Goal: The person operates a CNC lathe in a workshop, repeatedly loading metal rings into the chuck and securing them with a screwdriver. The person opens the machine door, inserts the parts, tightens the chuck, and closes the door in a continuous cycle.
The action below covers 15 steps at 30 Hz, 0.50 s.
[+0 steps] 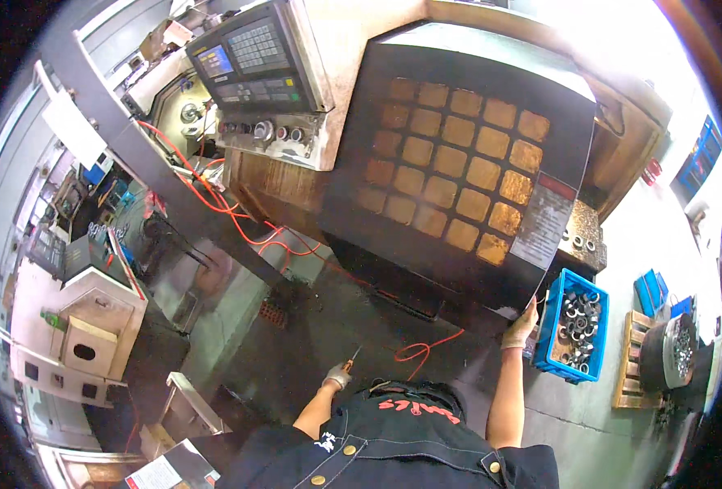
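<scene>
My left hand [338, 376], in a pale glove, is closed round a slim tool with an orange handle [347, 366] and a thin metal shaft pointing up and away. Its exact kind is too small to make out. On the right, my right hand [521, 328], gloved too, reaches the lower right edge of the machine's big dark door [353, 138]. Its fingers curl at that edge, partly hidden. Small square panes, stained brown, fill the door's middle. The door appears closed, and the inside of the machine cannot be made out.
Right of my right hand stands a blue crate [545, 346] of metal rings. Further right are a wooden pallet [628, 359] and a round drum [658, 354] of parts. A control panel [255, 61] sits upper left. Orange hose [255, 240] trails across the floor beside a grey post [190, 200].
</scene>
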Tool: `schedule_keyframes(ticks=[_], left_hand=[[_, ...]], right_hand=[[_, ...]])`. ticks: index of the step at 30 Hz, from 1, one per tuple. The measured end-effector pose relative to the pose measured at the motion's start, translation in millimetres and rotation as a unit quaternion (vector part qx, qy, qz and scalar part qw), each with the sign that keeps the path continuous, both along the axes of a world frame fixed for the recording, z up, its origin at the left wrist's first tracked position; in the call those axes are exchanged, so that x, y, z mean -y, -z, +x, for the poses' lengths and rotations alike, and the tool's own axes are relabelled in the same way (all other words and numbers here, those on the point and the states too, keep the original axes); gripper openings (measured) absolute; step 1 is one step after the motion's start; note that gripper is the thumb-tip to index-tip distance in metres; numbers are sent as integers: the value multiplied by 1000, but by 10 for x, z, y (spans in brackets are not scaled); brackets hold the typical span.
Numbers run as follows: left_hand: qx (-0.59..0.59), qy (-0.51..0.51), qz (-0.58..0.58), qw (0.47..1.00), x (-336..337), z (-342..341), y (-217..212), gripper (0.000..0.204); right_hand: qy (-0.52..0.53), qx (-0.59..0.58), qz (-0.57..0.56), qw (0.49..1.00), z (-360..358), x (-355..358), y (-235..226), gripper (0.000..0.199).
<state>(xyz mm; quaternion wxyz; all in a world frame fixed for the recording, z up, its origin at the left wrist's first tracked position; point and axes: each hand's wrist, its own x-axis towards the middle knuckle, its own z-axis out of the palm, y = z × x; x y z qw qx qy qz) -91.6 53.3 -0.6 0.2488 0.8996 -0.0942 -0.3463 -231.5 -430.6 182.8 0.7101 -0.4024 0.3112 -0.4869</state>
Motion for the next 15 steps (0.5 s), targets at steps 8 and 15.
schedule_keyframes(ticks=[8, 15], left_hand=[[-61, -30, 48, 997, 382, -121, -494, 39], [-14, -103, 22, 994, 41, -147, -115, 42]], right_hand=[[-29, -7, -37, 999, -99, -45, -159, 51], [-36, 22, -58, 997, -24, 92, 241, 51]])
